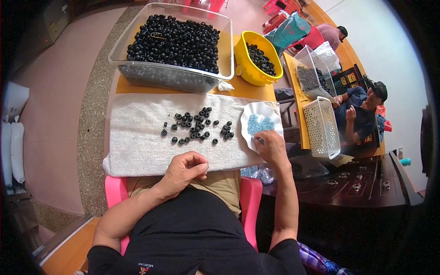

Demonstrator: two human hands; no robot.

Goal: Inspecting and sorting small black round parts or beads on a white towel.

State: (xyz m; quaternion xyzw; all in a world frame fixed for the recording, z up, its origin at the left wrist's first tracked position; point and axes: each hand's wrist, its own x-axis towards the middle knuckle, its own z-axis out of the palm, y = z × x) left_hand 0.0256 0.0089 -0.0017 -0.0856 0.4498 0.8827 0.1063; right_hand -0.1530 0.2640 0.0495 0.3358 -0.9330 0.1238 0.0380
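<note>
Several small black round parts with holes (198,124) lie loose on a white towel (137,151) in front of me. At the towel's right end stands a white fluted dish (250,110) with a spread of tiny light-blue pieces (259,123). My right hand (273,145) is over the dish's near rim, fingertips bent together by the blue pieces; whatever they pinch is hidden. My left hand (187,167) hovers at the towel's near edge, thumb and forefinger closed together. Anything between them is too small to make out.
Beyond the towel, a big clear bin (123,57) full of black parts stands beside a yellow tub (241,59) holding more. A crumpled white tissue (225,86) lies between. At right, a person (360,107) sits by a white perforated basket (321,128) and another clear bin (306,59).
</note>
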